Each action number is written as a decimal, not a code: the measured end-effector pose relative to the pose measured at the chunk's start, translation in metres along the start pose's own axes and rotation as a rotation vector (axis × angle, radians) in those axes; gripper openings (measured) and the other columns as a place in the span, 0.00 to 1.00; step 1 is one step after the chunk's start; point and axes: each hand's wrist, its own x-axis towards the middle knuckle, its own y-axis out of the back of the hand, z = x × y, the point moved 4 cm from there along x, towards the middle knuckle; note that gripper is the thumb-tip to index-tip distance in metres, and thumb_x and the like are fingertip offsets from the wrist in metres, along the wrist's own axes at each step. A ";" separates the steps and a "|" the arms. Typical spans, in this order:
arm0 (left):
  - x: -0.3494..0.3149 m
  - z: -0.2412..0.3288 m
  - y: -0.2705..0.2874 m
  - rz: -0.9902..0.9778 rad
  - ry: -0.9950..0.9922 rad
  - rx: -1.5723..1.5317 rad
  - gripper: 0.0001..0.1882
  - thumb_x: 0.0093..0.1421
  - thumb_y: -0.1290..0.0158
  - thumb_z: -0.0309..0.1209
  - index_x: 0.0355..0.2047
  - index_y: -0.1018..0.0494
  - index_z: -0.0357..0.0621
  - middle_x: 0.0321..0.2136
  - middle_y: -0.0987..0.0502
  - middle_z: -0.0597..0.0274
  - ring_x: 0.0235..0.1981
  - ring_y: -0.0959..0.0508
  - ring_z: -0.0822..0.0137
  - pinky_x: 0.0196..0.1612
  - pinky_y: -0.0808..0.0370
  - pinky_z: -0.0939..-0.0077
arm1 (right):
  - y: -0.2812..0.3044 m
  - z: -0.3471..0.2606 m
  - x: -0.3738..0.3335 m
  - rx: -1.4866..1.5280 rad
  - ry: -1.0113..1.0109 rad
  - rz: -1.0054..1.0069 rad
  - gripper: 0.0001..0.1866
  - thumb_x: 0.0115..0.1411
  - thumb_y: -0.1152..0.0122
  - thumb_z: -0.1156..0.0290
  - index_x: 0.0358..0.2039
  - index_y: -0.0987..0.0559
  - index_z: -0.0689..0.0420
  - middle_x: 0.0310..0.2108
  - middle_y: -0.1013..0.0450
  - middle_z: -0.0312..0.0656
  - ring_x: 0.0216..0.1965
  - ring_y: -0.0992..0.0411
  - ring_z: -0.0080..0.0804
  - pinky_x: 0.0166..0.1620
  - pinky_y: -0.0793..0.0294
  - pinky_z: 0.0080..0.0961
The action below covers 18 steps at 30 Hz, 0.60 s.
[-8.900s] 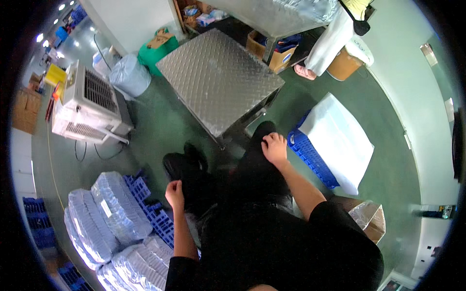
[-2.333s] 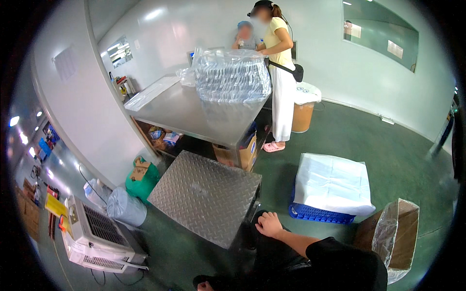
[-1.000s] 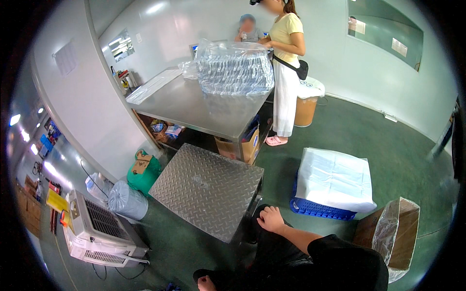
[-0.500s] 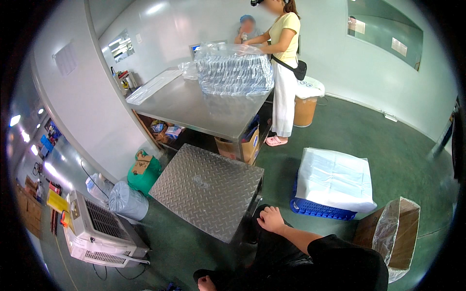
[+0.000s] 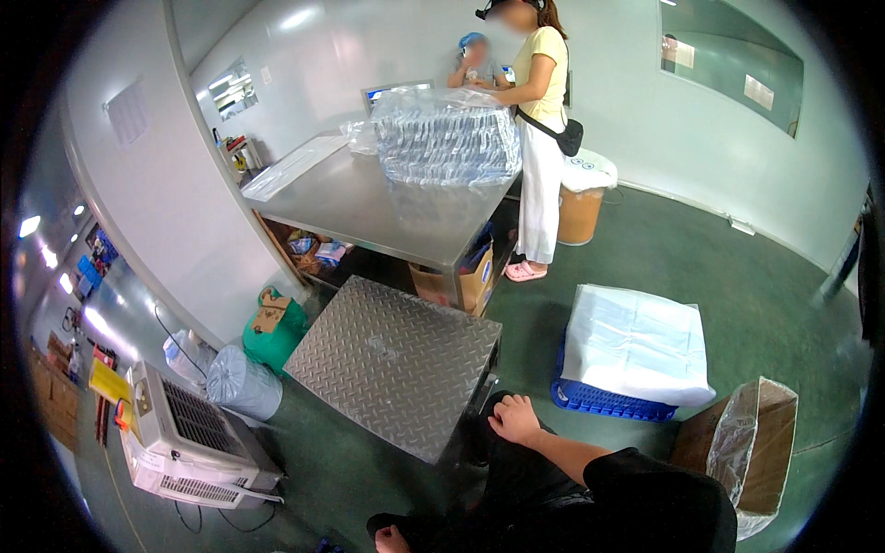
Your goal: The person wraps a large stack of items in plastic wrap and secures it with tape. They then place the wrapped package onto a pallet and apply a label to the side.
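My right hand [image 5: 514, 419] lies on my right knee, in black trousers, its fingers loosely spread over the cloth and holding nothing. Only a small part of my left hand [image 5: 392, 539] shows at the lower edge, on my other knee; its fingers cannot be made out. Closest to my right hand is a low platform [image 5: 396, 359] topped with metal tread plate. Beyond it is a steel table [image 5: 406, 217], bearing a large clear plastic bag [image 5: 447, 143] packed with rows of clear items. A standing co-worker [image 5: 544, 74] in a yellow top has their hands at this bag.
White sheeting [image 5: 636, 341] covers a blue crate [image 5: 613, 402] on my right, near a plastic-lined cardboard box [image 5: 779, 442]. On the left stand an air cooler [image 5: 198, 429], a bagged bin [image 5: 244, 382] and a green container [image 5: 272, 341]. Another person [image 5: 475, 64] in a blue cap is behind the table.
The standing co-worker's arms have shifted slightly at the bag, and the blue-capped person's head has moved a little. My hands have stayed where they were.
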 end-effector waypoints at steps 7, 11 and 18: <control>-0.003 0.007 0.003 -0.003 -0.004 0.003 0.21 0.61 0.45 0.49 0.42 0.20 0.45 0.38 0.18 0.49 0.37 0.20 0.47 0.42 0.24 0.50 | 0.000 0.002 0.000 0.000 0.009 0.038 0.11 0.54 0.35 0.59 0.24 0.24 0.51 0.30 0.30 0.40 0.39 0.31 0.43 0.43 0.36 0.40; 0.000 0.003 0.000 -0.017 -0.012 0.005 0.21 0.60 0.44 0.49 0.42 0.19 0.45 0.38 0.18 0.49 0.37 0.20 0.47 0.42 0.24 0.50 | 0.000 0.002 0.000 -0.010 0.016 0.059 0.11 0.54 0.35 0.59 0.23 0.24 0.51 0.30 0.30 0.40 0.38 0.31 0.43 0.43 0.36 0.40; 0.002 0.000 -0.002 0.009 -0.017 0.006 0.21 0.60 0.44 0.49 0.42 0.19 0.45 0.38 0.18 0.50 0.36 0.20 0.47 0.41 0.23 0.50 | 0.002 0.001 0.000 0.000 -0.004 0.007 0.11 0.56 0.37 0.59 0.25 0.23 0.51 0.32 0.30 0.40 0.40 0.32 0.43 0.44 0.36 0.42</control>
